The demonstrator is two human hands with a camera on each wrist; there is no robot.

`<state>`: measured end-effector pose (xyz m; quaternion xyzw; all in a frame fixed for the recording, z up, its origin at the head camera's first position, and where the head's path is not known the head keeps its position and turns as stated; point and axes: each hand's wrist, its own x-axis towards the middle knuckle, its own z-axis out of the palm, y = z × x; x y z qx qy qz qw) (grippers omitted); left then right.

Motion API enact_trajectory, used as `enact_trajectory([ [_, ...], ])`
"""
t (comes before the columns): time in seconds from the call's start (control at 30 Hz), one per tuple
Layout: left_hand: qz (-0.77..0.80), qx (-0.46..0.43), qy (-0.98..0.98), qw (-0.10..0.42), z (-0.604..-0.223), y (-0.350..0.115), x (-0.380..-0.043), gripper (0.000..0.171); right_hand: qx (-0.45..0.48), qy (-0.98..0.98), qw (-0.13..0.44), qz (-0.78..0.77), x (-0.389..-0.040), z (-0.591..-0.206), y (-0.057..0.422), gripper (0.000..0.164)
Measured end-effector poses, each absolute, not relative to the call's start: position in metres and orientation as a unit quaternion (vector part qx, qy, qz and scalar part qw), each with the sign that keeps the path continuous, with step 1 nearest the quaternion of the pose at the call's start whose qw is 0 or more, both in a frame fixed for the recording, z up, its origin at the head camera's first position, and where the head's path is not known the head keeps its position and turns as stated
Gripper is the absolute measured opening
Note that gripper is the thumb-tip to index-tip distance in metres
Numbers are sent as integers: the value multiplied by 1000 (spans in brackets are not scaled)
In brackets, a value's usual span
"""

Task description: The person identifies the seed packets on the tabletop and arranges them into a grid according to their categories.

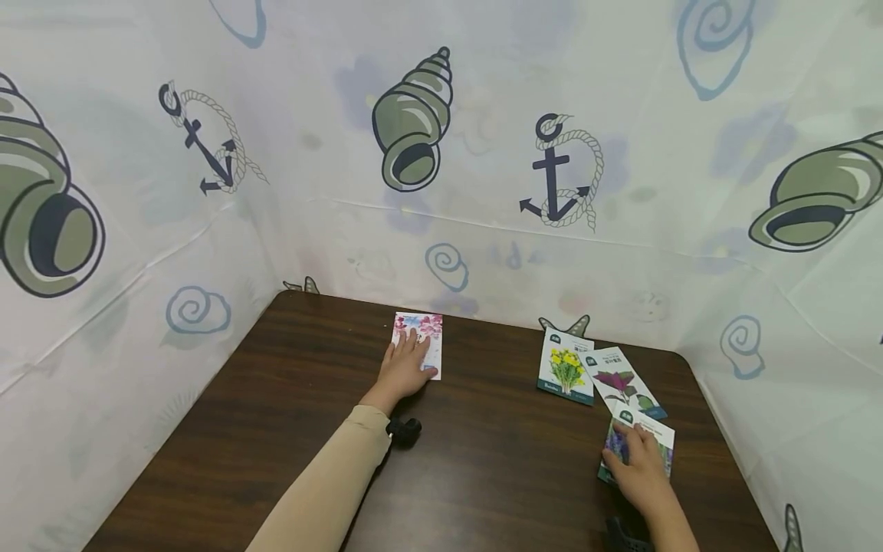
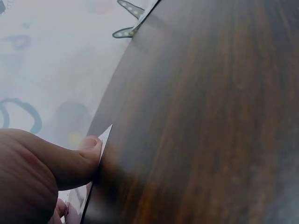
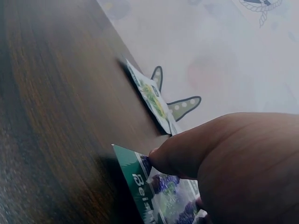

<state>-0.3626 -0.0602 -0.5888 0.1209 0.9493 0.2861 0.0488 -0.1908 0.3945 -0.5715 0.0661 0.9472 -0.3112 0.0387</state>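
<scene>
One pink card point(image 1: 431, 343) lies under the left grip point(image 1: 403, 371), one purple-flowered packet point(image 1: 660, 430) under the right grip point(image 1: 640, 474), one yellow-flowered packet point(image 1: 566, 369) and one magenta-leaved packet point(image 1: 618, 379) beyond it; palms down, both grips unclenched.

Card point(image 1: 435, 349) L, 3 pkts point(image 1: 616, 379) R; tbl point(image 1: 497, 452) below, wall point(image 1: 483, 176) bhnd.

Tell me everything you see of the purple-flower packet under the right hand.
The purple-flower packet is thin and rectangular, seemingly glossy paper or film, with a white top and a green band lettered in white. It lies askew on the table, its upper edge overlapping the magenta-leaf packet. The right hand rests on it, partly hiding the flowers.
</scene>
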Motion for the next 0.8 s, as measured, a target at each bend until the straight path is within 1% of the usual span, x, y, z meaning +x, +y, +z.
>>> enact_trajectory([
  [0.07, 282, 123, 950, 50, -592, -60, -365, 80, 67, 947, 41, -310, -190, -571, 395, 65],
  [0.17, 277, 122, 952, 53, -592, -59, -367, 80, 61, 949, 28, -308, -187, -571, 395, 63],
  [0.3, 271, 114, 954, 60, -585, -58, -366, 80, 50, 950, 7, -308, -184, -573, 393, 60],
  [0.4, 265, 111, 956, 63, -579, -59, -365, 79, 48, 949, 4, -311, -182, -574, 392, 60],
  [0.53, 263, 108, 956, 73, -579, -60, -366, 80, 47, 949, 10, -312, -182, -575, 393, 61],
  [0.73, 266, 103, 954, 87, -594, -60, -375, 84, 68, 949, 52, -303, -180, -570, 396, 66],
  [0.8, 263, 104, 955, 87, -598, -61, -378, 84, 67, 951, 51, -299, -177, -569, 395, 65],
])
